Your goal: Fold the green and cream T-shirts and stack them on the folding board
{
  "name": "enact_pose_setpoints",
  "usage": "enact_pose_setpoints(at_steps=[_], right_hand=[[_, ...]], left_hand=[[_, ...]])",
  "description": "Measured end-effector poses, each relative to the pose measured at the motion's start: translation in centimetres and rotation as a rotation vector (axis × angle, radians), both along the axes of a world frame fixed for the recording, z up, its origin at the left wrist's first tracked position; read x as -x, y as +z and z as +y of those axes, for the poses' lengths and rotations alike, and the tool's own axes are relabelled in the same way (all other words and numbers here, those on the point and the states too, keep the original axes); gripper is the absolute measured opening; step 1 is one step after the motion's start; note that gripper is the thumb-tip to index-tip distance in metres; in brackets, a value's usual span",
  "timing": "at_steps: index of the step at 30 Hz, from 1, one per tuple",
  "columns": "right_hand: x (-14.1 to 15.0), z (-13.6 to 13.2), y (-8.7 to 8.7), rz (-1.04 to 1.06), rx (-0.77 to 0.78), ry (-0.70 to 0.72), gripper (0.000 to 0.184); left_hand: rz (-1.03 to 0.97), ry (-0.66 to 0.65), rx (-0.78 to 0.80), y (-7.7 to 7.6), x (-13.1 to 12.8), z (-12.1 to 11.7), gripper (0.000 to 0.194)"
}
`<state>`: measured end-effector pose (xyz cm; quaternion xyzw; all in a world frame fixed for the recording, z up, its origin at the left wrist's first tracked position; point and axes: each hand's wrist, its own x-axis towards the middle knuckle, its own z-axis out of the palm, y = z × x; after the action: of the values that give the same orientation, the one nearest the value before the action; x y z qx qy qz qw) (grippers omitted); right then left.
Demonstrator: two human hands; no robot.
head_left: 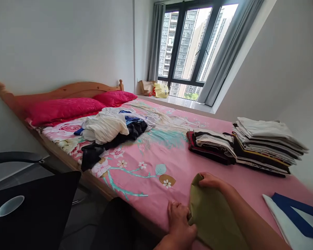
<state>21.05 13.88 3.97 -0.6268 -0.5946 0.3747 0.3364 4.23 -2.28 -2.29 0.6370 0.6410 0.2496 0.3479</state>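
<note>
Far left of the hands, a black surface (pixel 33 211) runs out of view, bearing a pale round item (pixel 10 206), perhaps a cup or scoop. Nearer, still left, tangled clothes (pixel 106 126) hide their own lower layers on the pink flowered bedspread (pixel 151 156); behind them are red pillows (pixel 65 109) and a wooden headboard (pixel 80 88). The left hand (pixel 179 220) pinches the side edge of an olive cloth (pixel 214 211), which lies between the hands, partly behind the right forearm and cut off below. Beyond them is a window (pixel 190 45) with grey curtains (pixel 224 52). The right hand (pixel 210 181) grips the cloth's upper corner. Past it stand folded stacks (pixel 267 139); farther right, blue-and-white fabric (pixel 297 215) leaves the frame
</note>
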Motion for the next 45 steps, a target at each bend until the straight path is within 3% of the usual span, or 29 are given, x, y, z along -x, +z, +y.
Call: enact_pose_setpoints(at_steps=[3, 5, 7, 10, 12, 13, 14, 16, 18, 22, 25, 27, 32, 35, 39, 42, 45], right_hand=[[-2.5, 0.1, 3.3, 0.074, 0.194, 0.194, 0.016], [-4.3, 0.2, 6.8, 0.155, 0.161, 0.24, 0.024], [-5.6, 0.4, 10.5, 0.208, 0.027, 0.236, 0.031], [-6.6, 0.6, 14.8, 0.201, -0.182, 0.131, 0.035], [-6.7, 0.6, 15.5, 0.183, -0.283, 0.07, 0.033], [-6.6, 0.4, 15.2, 0.155, -0.339, 0.059, 0.029], [-6.5, 0.0, 14.3, 0.106, -0.402, 0.06, 0.025], [-6.2, -1.3, 11.0, -0.044, -0.556, 0.075, 0.015], [-5.6, -3.5, 6.3, -0.198, -0.696, 0.068, 0.01], [-4.2, -9.2, -3.4, -0.34, -0.753, 0.143, 0.021], [-3.5, -13.2, -7.4, -0.355, -0.818, 0.173, 0.036], [-3.3, -15.5, -8.1, -0.353, -0.83, 0.185, 0.042], [-3.4, -20.2, -7.8, -0.337, -0.725, 0.276, 0.045], [-3.6, -21.3, -7.7, -0.217, -0.578, 0.144, 0.04], [-3.1, -18.7, -6.3, 0.02, -0.316, -0.131, 0.025], [-2.2, -15.0, -5.0, 0.132, -0.11, -0.199, 0.028], [-1.7, -11.6, -4.8, 0.149, 0.031, -0.246, 0.023]], left_hand=[[-0.402, 0.026, 0.083, 2.3, 1.0, 2.4, 0.012], [-0.65, 0.048, 0.005, 5.6, 2.2, 5.2, 0.011], [-0.768, -0.014, -0.079, 9.9, 3.4, 8.7, 0.024], [-0.65, -0.033, -0.257, 16.2, 5.0, 13.1, 0.018], [-0.477, -0.045, -0.377, 18.9, 5.8, 14.6, 0.017], [-0.393, -0.045, -0.438, 19.4, 6.2, 14.8, 0.017], [-0.319, -0.048, -0.502, 19.3, 6.6, 14.7, 0.018], [-0.199, -0.066, -0.619, 17.2, 7.4, 13.6, 0.02], [-0.108, -0.109, -0.672, 13.2, 8.5, 11.7, 0.021], [0.036, -0.168, -0.544, 4.0, 11.1, 6.9, 0.031], [0.056, -0.212, -0.546, 0.0, 12.5, 3.6, 0.035], [0.06, -0.227, -0.566, -0.8, 13.1, 1.6, 0.037], [0.062, -0.267, -0.494, -0.7, 14.2, -2.4, 0.044], [0.0, -0.214, -0.411, 0.0, 14.7, -2.7, 0.046], [-0.102, -0.043, -0.238, 2.0, 14.2, 0.8, 0.029], [-0.121, -0.017, -0.097, 3.0, 13.3, 4.8, 0.024], [-0.118, 0.001, -0.005, 2.8, 12.7, 8.1, 0.024]])
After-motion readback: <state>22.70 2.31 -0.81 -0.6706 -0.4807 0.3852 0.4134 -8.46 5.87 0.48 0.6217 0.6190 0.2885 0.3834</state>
